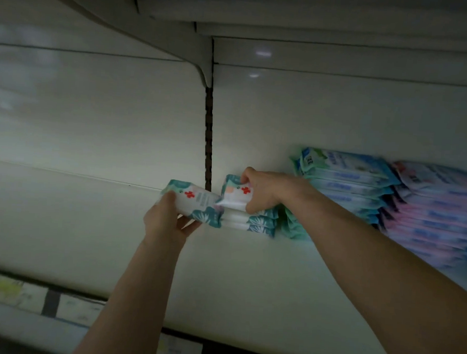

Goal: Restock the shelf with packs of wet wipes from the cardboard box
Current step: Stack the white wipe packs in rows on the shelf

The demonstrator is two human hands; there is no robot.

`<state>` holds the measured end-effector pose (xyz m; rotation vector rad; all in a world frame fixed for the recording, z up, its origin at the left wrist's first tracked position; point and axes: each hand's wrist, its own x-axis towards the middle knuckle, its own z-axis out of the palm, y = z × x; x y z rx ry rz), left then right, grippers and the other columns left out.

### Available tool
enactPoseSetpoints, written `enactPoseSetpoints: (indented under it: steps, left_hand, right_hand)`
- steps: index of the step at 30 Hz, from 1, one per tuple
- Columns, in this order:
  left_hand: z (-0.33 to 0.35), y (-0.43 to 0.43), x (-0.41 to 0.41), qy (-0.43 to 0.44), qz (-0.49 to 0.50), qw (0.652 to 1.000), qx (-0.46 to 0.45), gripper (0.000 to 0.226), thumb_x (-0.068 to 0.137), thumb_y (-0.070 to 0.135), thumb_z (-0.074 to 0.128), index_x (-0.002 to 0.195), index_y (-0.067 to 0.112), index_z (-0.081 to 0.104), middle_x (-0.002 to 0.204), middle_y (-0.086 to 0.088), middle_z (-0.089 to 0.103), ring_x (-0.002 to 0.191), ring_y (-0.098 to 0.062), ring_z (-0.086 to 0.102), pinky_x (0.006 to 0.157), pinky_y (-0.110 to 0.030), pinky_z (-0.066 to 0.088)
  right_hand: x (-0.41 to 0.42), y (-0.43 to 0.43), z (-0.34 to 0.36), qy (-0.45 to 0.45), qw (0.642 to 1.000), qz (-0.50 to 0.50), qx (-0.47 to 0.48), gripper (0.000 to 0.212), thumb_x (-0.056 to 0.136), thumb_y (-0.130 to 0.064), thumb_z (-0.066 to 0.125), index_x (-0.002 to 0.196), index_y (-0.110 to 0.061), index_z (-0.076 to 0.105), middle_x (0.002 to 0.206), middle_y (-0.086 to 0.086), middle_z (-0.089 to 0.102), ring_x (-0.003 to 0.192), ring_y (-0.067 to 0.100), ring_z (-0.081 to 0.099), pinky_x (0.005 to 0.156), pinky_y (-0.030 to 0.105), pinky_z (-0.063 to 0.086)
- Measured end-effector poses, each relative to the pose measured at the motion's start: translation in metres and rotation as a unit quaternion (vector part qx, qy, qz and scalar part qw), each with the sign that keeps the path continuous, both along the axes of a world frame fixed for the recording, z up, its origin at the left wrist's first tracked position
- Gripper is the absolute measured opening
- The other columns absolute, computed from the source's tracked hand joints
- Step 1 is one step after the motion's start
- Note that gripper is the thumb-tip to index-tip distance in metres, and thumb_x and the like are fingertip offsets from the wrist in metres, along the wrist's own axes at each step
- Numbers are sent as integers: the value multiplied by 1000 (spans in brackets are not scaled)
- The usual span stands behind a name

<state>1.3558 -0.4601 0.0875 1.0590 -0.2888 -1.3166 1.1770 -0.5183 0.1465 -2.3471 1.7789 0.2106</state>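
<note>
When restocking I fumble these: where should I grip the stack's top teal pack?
From the front, across its width: top pack rests on the teal stack, green packs crowding its right. Thumb at front edge, fingers over top, like the right hand.

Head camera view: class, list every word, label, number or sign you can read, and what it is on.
No words or numbers can be read.
Red cross sign: on the teal pack held by the left hand, and on the top pack gripped by the right hand.
Print on the blue packs and pink packs: too blurred.
Shelf-edge labels: too blurred.
</note>
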Motion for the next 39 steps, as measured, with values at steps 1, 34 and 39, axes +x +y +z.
enactPoseSetpoints:
  steps: [1, 34, 39]
  left_hand:
    - [-1, 0, 0, -4, 10, 1000, 4, 24, 98, 15, 51, 120, 7, 52, 106, -18, 64, 92, -34, 66, 65, -44, 56]
    - [23, -56, -47, -258, -137, 955, 53, 10, 86, 1, 64, 85, 4, 55, 80, -8, 58, 67, -20, 57, 57, -30, 48]
    - [13, -74, -44, -419, -144, 895, 59, 14, 82, 8, 67, 91, 3, 57, 88, -10, 58, 75, -22, 56, 50, -24, 40]
  right_hand:
    - [1, -2, -2, 2, 1000, 2, 1, 75, 79, -35, 69, 140, -28, 27, 130, 0, 49, 96, 22, 52, 75, 31, 41]
    - [-3, -2, 8, 7, 996, 37, -79, 72, 74, -35, 77, 130, -23, 35, 115, 0, 51, 91, 18, 50, 71, 32, 38]
    - [2, -8, -5, 105, 978, 72, -163, 66, 71, -42, 77, 122, -17, 43, 113, 5, 55, 99, 25, 53, 79, 36, 40]
